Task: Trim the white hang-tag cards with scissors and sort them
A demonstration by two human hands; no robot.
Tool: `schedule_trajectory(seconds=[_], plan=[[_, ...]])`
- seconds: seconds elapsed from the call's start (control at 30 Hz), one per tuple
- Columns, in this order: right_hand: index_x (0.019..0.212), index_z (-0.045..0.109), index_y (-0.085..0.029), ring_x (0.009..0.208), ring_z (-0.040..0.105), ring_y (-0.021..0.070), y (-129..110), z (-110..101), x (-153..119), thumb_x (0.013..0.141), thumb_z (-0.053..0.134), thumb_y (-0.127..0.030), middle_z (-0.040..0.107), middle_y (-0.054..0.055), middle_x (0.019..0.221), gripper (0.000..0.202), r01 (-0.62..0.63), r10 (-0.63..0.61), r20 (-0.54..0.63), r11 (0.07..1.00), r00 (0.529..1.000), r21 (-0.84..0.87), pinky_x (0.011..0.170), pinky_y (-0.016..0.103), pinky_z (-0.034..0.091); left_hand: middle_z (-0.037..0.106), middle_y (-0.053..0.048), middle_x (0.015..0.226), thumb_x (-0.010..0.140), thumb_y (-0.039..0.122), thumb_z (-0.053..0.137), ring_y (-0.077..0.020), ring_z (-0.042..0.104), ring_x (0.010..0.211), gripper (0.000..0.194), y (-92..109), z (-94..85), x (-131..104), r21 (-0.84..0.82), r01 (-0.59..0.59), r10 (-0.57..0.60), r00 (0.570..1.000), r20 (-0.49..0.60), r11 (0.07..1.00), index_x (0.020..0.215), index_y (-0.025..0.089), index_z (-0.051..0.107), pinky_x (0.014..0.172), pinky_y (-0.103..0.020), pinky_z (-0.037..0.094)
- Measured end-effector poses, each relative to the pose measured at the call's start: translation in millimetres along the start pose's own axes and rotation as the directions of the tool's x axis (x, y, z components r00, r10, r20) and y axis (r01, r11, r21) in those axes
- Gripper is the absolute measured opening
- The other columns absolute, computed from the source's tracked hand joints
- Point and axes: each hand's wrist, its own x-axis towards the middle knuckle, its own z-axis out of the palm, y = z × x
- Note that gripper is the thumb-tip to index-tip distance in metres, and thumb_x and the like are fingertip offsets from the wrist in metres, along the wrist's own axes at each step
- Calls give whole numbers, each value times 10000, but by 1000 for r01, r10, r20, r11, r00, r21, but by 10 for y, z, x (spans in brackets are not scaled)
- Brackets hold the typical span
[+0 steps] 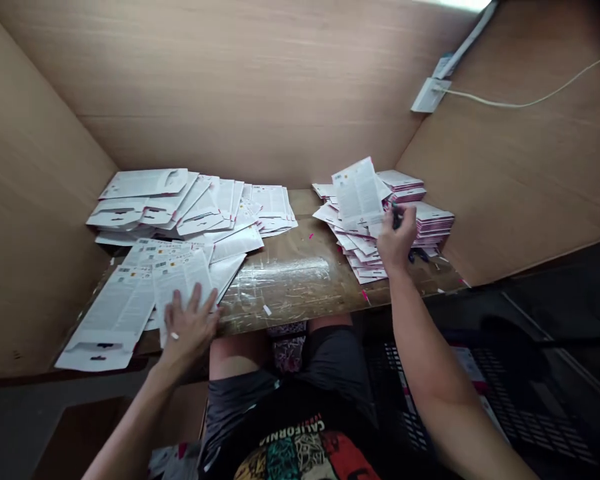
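Note:
White printed packets (107, 310) with slotted flaps lie spread and overlapping on the left of the table. My left hand (191, 323) rests on the nearest of them, fingers spread. On the right, my right hand (397, 233) is closed around a small dark tool (396, 215), its kind hard to make out. A white packet (359, 195) is tilted up at that hand's fingertips, above a stack of packets (363, 257) with pink edges. Taller neat stacks (434, 223) stand just to the right of the hand.
Wooden panels (240, 87) enclose the table (290, 283) at the back and sides. Small pink and white scraps dot its surface. Dark-handled tools (419, 255) lie beside the right stacks. A white cable (510, 105) crosses the right panel. Dark crates (520, 400) stand below right, a cardboard box (87, 433) below left.

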Motion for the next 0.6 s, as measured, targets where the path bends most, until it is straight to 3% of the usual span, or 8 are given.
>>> schedule_trajectory(seconds=[0.07, 0.1, 0.17, 0.23, 0.33, 0.4, 0.47, 0.6], plan=[[1032, 614, -214, 851, 718, 222, -51, -18, -400, 1044, 570, -373, 740, 112, 1042, 166, -131, 99, 183, 977, 978, 171, 840, 392, 602, 462, -149, 1711, 1060, 451, 516, -561, 284, 1597, 519, 449, 89, -155, -34, -19, 20, 999, 30, 999, 1543, 302, 635, 1155, -819, 354], [1041, 627, -218, 799, 739, 213, -98, -21, -662, 1048, 591, -439, 758, 104, 1041, 223, -238, 145, 331, 935, 933, 262, 784, 373, 617, 465, -141, 1712, 1075, 457, 499, -531, 342, 1579, 537, 671, 128, -192, -75, -37, 40, 998, 48, 997, 1582, 307, 594, 1154, -779, 395], [1038, 664, -223, 768, 778, 217, -215, -32, -1195, 1004, 685, -529, 785, 97, 1064, 308, -462, 179, 608, 816, 773, 348, 734, 360, 644, 452, -157, 1718, 1093, 434, 477, -465, 420, 1545, 567, 993, 195, -157, -184, -93, 110, 991, 82, 978, 1632, 264, 529, 1165, -704, 447], [1016, 694, -223, 785, 807, 243, -324, -48, -1636, 949, 762, -569, 799, 97, 1070, 359, -609, 188, 751, 719, 633, 333, 739, 378, 675, 455, -171, 1712, 1095, 358, 480, -398, 470, 1507, 506, 1099, 234, -7, -284, -178, 220, 968, 123, 942, 1568, 218, 592, 1183, -626, 478], [984, 712, -226, 795, 819, 275, -406, -61, -2045, 896, 822, -586, 802, 94, 1042, 386, -718, 231, 810, 629, 539, 298, 797, 441, 710, 537, -118, 1654, 1056, 259, 552, -335, 547, 1408, 372, 987, 221, 287, -348, -311, 399, 891, 218, 885, 1389, 265, 717, 1170, -560, 510], [968, 719, -229, 784, 814, 282, -404, -62, -2194, 904, 808, -592, 795, 89, 1013, 379, -737, 242, 822, 615, 515, 281, 813, 466, 718, 593, -80, 1598, 1035, 292, 625, -342, 539, 1415, 342, 897, 195, 448, -333, -385, 472, 848, 240, 861, 1361, 314, 728, 1180, -579, 488], [958, 735, -227, 809, 810, 283, -378, -58, -2283, 944, 761, -579, 792, 87, 991, 353, -704, 224, 821, 656, 525, 271, 807, 452, 715, 632, -99, 1527, 1022, 386, 678, -370, 487, 1477, 364, 884, 193, 544, -303, -435, 502, 843, 195, 848, 1374, 304, 721, 1209, -602, 447], [969, 784, -219, 889, 785, 268, -305, -40, -2335, 994, 701, -487, 804, 74, 970, 281, -485, 152, 755, 841, 637, 240, 864, 401, 668, 653, -167, 1377, 1031, 454, 653, -378, 479, 1478, 438, 1051, 281, 552, -252, -423, 458, 884, 97, 870, 1393, 212, 706, 1217, -570, 448]])
